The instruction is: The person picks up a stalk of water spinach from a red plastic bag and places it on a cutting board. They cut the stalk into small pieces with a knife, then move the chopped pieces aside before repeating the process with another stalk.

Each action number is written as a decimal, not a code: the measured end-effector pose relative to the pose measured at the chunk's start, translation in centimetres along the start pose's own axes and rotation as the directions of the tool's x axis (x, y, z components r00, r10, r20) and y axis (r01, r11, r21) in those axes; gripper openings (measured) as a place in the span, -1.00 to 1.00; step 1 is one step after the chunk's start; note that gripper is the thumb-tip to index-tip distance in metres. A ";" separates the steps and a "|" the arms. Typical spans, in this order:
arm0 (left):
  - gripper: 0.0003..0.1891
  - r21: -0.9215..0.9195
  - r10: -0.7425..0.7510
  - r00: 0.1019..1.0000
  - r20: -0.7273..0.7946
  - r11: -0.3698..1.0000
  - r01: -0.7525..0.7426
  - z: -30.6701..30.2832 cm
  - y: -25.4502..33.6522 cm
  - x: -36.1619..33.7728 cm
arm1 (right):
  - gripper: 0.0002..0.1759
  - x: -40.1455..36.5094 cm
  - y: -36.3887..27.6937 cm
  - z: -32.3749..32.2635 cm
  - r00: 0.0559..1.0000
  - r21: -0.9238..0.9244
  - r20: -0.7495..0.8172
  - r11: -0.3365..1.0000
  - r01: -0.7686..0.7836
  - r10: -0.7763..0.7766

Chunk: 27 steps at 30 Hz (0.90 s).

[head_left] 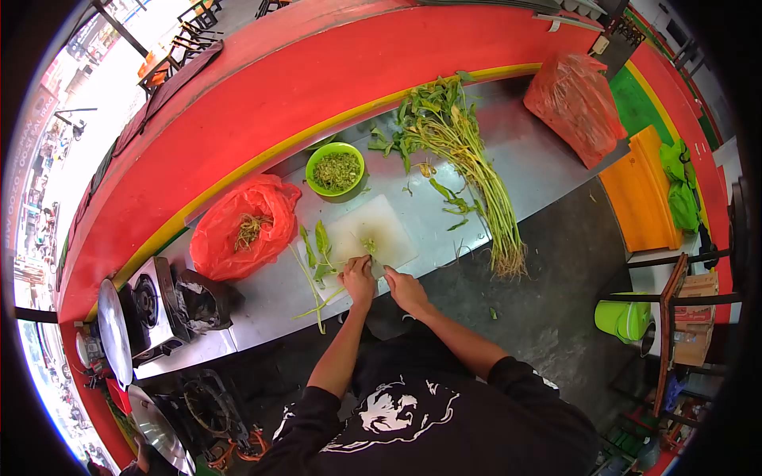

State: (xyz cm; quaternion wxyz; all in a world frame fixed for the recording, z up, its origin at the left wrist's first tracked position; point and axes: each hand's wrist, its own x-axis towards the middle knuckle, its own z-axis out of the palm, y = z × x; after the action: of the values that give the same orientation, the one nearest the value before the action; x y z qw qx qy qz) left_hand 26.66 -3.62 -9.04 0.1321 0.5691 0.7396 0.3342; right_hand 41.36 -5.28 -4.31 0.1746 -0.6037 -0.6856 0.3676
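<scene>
A white cutting board [381,230] lies on the steel counter [540,159]. My left hand [359,278] rests at the board's near edge, pinching green stems [370,246] that lie on it. My right hand [405,287] is beside it, fingers closed; whether it holds a knife I cannot tell. Loose leaves and stalks [316,258] lie left of the board. A long bundle of leafy greens [468,159] stretches across the counter on the right. A green bowl [336,169] of chopped greens sits behind the board.
A red plastic bag [242,226] with scraps lies at the left, another red bag [573,103] at the far right. A gas stove [151,305] and pot lids stand far left. An orange board [639,190] and green bags lie right. A red wall backs the counter.
</scene>
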 end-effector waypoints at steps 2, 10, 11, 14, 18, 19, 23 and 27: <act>-0.83 -0.006 -0.004 1.000 -0.006 1.000 0.004 0.3 -0.4 -0.1 | -0.61 -0.4 0.4 0.3 1.000 -0.001 -0.021 1.000 0.023 -0.023; -0.84 -0.001 -0.017 1.000 0.015 1.000 0.017 -0.1 0.3 0.1 | -0.62 1.4 0.2 0.6 0.995 0.013 -0.042 0.996 0.094 -0.093; -0.85 0.000 -0.019 1.000 0.006 1.000 0.019 -0.1 0.3 0.2 | -0.62 1.2 0.4 0.6 0.995 0.015 -0.041 0.995 0.096 -0.096; -0.84 -0.001 0.002 1.000 -0.030 1.000 -0.002 0.2 0.1 -0.4 | -0.61 0.1 0.2 -0.1 0.997 0.004 -0.032 0.997 0.076 -0.076; -0.83 0.019 0.050 0.998 -0.039 0.999 -0.049 -0.2 0.2 -0.9 | -0.61 1.1 0.4 1.1 0.998 -0.024 -0.043 0.999 0.049 -0.050; -0.83 0.019 0.055 0.998 -0.037 0.998 -0.055 -0.1 0.1 -0.7 | -0.61 1.1 0.4 1.0 0.998 -0.022 -0.048 0.999 0.047 -0.048; -0.85 0.010 0.040 0.999 -0.019 0.999 -0.040 -0.3 -0.1 0.2 | -0.60 0.5 0.8 1.0 0.999 0.011 -0.012 0.999 0.039 -0.039; -0.86 0.028 0.037 0.999 0.000 0.999 -0.037 -0.5 0.2 -0.1 | -0.61 0.3 0.6 0.6 0.998 -0.026 -0.027 0.998 0.059 -0.060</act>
State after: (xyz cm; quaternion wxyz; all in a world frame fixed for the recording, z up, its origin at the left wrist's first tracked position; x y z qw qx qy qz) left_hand 26.54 -3.87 -8.54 0.1177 0.5845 0.7335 0.3264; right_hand 41.34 -5.20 -5.16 0.1875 -0.5902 -0.7052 0.3452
